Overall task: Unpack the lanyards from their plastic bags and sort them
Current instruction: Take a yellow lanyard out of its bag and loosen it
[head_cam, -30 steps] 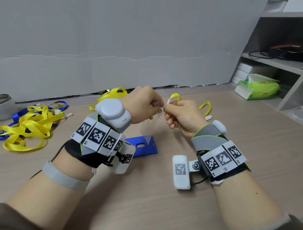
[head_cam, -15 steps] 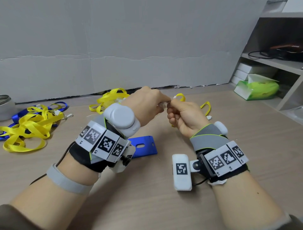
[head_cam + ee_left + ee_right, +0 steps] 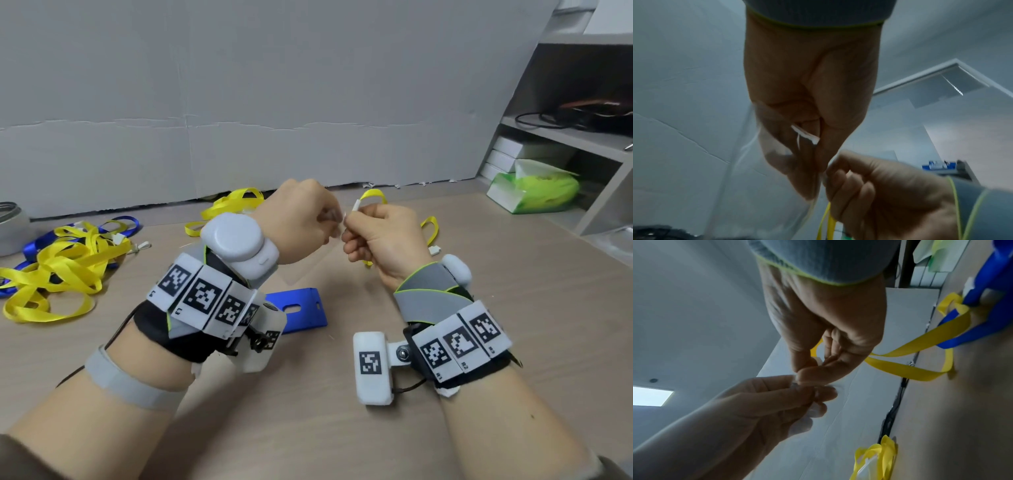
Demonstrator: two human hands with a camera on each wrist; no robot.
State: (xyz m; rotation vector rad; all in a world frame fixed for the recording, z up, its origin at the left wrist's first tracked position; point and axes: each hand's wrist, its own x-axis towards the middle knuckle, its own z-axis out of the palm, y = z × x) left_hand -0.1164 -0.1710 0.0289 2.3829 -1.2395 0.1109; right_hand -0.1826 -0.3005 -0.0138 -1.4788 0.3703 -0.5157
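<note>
Both hands have lifted slightly – left hand (image 3: 301, 219) pinching plastic bag (image 3: 748, 162), right hand (image 3: 383, 236) gripping yellow lanyard (image 3: 371, 196) – over wooden table (image 3: 513, 359)

The lanyards (image 3: 51, 263) are smooth, slightly shiny yellow ribbon. The bag (image 3: 748, 162) is clear glossy plastic. The table (image 3: 513, 325) looks matt wood-grain.
</note>
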